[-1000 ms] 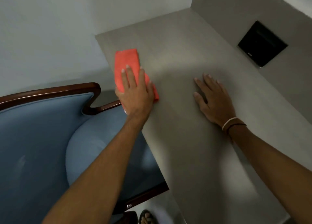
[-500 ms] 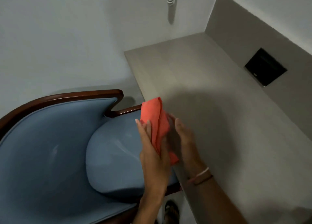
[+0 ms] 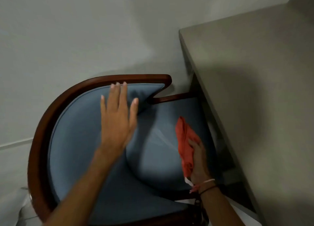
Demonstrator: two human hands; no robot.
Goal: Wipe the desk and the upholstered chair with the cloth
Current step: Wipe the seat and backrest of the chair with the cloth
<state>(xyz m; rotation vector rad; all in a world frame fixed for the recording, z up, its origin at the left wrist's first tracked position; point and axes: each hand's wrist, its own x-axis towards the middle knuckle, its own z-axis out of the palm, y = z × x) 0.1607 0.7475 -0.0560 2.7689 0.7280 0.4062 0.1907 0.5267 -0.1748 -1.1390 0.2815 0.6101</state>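
At the far left, the curved dark wooden frame [image 3: 44, 123] of the upholstered chair [image 3: 76, 149] wraps around its blue padded back. The left hand [image 3: 117, 122] is spread flat and open over the upper part of that backrest, fingers extended toward the top rail, gripping nothing; whether the palm actually presses the fabric cannot be told because of motion blur. Further right lies the rounded blue seat cushion [image 3: 158, 157], partly tucked under the counter edge. Above the seat, the right hand [image 3: 198, 161] is closed around the orange-red cloth [image 3: 186, 140], which is bunched and points up from the fingers; a small white tag [image 3: 188, 181] hangs from its lower end, with no writing that can be read. Thin bracelets [image 3: 206, 185] circle the right wrist. At the far right runs the grey counter [image 3: 263, 98], bare, meeting the pale wall [image 3: 85, 30] at its far end.
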